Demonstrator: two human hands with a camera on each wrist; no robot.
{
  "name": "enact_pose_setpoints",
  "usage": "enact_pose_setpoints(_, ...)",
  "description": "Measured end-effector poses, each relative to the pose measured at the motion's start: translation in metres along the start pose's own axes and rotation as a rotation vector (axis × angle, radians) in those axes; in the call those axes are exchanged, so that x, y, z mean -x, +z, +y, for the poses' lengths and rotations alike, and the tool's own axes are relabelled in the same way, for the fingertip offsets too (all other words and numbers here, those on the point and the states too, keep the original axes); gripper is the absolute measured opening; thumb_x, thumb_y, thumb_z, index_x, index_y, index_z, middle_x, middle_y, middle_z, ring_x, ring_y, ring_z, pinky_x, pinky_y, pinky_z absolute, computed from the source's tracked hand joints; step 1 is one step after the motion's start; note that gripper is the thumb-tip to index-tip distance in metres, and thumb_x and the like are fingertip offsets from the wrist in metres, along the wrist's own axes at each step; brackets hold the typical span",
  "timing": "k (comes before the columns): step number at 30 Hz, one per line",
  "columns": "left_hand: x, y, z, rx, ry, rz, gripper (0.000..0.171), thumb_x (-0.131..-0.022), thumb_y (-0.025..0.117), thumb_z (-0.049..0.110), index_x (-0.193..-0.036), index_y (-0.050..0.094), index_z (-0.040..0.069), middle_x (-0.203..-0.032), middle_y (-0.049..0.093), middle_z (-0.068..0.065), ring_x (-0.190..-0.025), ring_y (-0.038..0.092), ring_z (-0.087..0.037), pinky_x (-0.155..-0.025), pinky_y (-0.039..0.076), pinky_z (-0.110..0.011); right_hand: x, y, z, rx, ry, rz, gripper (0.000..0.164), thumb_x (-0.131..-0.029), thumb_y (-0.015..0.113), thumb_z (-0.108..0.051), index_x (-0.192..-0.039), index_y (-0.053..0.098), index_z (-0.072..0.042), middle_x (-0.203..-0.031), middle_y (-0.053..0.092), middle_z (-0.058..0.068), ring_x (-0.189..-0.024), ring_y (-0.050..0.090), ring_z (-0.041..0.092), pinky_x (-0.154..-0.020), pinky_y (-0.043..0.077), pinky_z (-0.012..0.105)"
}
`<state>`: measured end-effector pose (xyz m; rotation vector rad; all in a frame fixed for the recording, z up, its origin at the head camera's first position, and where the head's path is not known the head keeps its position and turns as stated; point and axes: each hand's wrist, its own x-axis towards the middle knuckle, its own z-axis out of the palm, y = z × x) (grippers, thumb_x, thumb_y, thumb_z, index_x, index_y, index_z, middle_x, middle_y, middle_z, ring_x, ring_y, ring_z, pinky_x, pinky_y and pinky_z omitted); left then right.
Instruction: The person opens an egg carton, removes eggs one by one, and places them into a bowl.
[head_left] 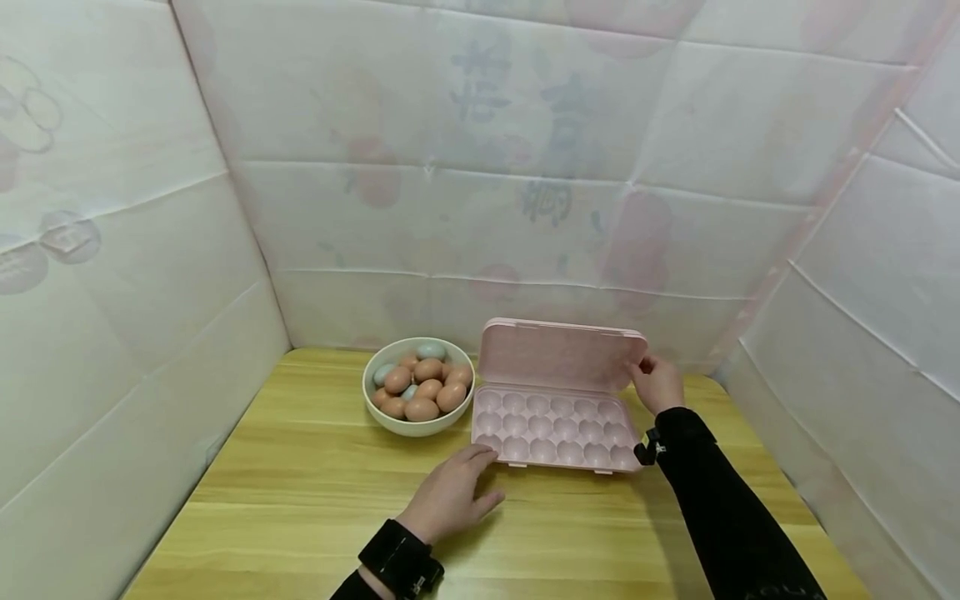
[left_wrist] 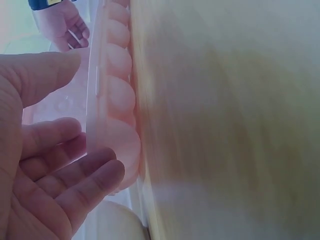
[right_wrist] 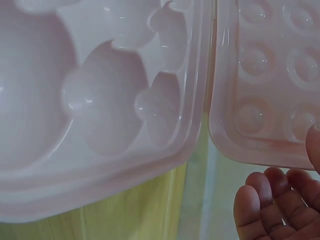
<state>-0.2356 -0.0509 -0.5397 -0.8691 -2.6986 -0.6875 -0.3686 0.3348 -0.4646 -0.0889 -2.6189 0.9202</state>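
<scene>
a pink plastic egg box point(head_left: 553, 429) sits open on the wooden table point(head_left: 300, 500), its empty cupped tray lying flat and its lid point(head_left: 561, 354) standing upright at the back. the right hand point(head_left: 657, 382) holds the lid's right edge, thumb and fingers pinching it near the upper corner. the left hand point(head_left: 452, 493) rests on the table just before the tray's front left corner, fingers relaxed and straight, fingertips touching or nearly touching the tray's rim; it grasps nothing. the left wrist view shows those loose fingers point(left_wrist: 75, 170) beside the tray's rounded cups. just left of the box, touching or almost touching it, stands a pale bowl point(head_left: 417, 425) heaped with brown eggs point(head_left: 429, 387) and a few bluish ones.
</scene>
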Motion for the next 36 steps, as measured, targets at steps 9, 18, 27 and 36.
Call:
enact_pose_setpoints(9, 0.001, -0.002, 0.0, 0.008, -0.025, -0.007, 0.058, -0.096, 0.08, 0.039, -0.142, 0.066, 0.005, -0.143, 0.067, -0.008, -0.133, 0.065, -0.024, -0.113, 0.055, -0.042, 0.002, 0.002, -0.002, -0.027, -0.004, -0.01, 0.044, -0.107, 0.064, -0.025, -0.128, 0.066, 0.013, -0.122, 0.07, 0.036, -0.117, 0.066, 0.051, -0.103, 0.053, 0.059)
enact_pose_setpoints(18, 0.001, -0.011, -0.004, 0.027, -0.057, -0.004, 0.06, -0.097, 0.079, 0.04, -0.144, 0.064, 0.005, -0.149, 0.064, -0.011, -0.135, 0.064, -0.028, -0.114, 0.054, -0.046, 0.011, -0.003, 0.001, -0.082, 0.034, -0.084, 0.065, -0.11, 0.06, -0.035, -0.15, 0.048, 0.015, -0.137, 0.063, 0.038, -0.13, 0.06, 0.052, -0.111, 0.049, 0.059)
enact_pose_setpoints(27, 0.015, -0.032, -0.025, 0.005, -0.098, 0.035, 0.056, -0.098, 0.079, 0.037, -0.141, 0.066, 0.004, -0.143, 0.067, -0.01, -0.129, 0.067, -0.029, -0.107, 0.058, -0.048, 0.035, -0.005, 0.009, -0.117, 0.062, -0.118, 0.07, -0.111, 0.056, -0.044, -0.152, 0.049, 0.011, -0.141, 0.061, 0.035, -0.132, 0.059, 0.051, -0.111, 0.05, 0.06)
enact_pose_setpoints(36, 0.051, -0.063, -0.054, -0.018, -0.231, 0.052, 0.053, -0.096, 0.081, 0.033, -0.139, 0.068, 0.004, -0.141, 0.069, -0.011, -0.129, 0.068, -0.032, -0.107, 0.057, -0.052, 0.082, -0.01, 0.01, -0.072, -0.041, -0.158, 0.061, -0.11, 0.061, -0.037, -0.148, 0.053, 0.01, -0.139, 0.064, 0.033, -0.125, 0.065, 0.047, -0.104, 0.054, 0.057)
